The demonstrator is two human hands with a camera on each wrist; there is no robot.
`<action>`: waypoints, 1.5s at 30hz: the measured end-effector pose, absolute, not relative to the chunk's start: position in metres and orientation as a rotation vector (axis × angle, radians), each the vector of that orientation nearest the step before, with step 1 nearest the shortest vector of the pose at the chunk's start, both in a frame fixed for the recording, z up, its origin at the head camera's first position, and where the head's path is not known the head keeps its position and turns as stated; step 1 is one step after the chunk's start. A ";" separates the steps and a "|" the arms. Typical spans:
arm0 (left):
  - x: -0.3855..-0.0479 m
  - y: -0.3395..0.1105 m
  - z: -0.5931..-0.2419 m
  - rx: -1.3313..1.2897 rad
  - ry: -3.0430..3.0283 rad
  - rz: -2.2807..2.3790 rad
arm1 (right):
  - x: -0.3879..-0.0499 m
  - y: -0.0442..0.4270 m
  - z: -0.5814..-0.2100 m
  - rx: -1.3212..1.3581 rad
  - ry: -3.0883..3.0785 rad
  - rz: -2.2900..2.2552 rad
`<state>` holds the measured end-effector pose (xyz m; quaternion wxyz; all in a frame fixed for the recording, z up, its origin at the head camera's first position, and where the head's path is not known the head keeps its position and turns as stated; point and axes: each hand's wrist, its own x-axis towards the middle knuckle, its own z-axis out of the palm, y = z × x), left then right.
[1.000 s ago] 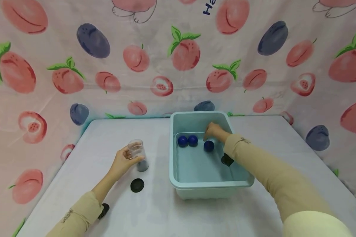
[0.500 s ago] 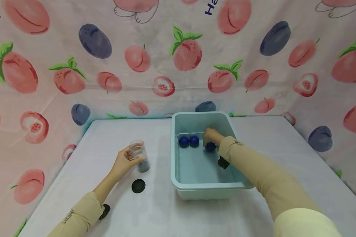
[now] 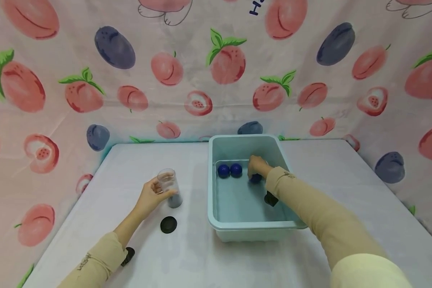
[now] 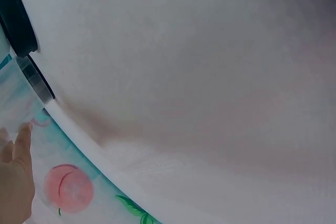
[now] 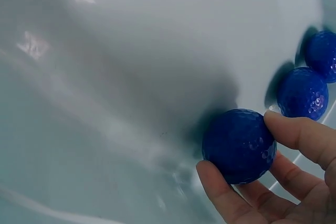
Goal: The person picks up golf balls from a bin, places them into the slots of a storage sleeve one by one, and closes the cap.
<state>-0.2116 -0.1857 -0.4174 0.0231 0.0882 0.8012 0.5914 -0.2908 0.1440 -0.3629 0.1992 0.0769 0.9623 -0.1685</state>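
Blue is filling the grip of the right hand, whose fingers are clamping on a ball. The thumb is pressing one side while fingertips are pressing the opposite one; being round, the ball is offering no long axis to line up. It is staying within the walls of the tub, towards the far end; whether it is touching the tub's floor, I cannot tell. Just to its left, the middle ball and the left ball are sitting side by side, nearer to the right hand than to the left.

Farther left, outside the tub, the left hand is gripping a clear cup, its thumb crossing the near side and other fingers curling round the left. The cup is apparently standing on the bench, long axis about upright, open mouth facing up. The relation that seems to matter: the cup is standing well to the left of the held ball and slightly nearer, with the tub's left wall rising between them. A black lid is lying flat on the bench, just near of the cup.
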 end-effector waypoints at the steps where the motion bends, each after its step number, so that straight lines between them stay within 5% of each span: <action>1: -0.212 -0.185 -0.418 0.275 2.473 1.836 | -0.291 0.144 -0.363 0.219 2.691 -0.483; 45: -0.212 -0.187 -0.414 0.276 2.450 1.824 | -0.298 0.157 -0.318 0.135 2.380 -1.257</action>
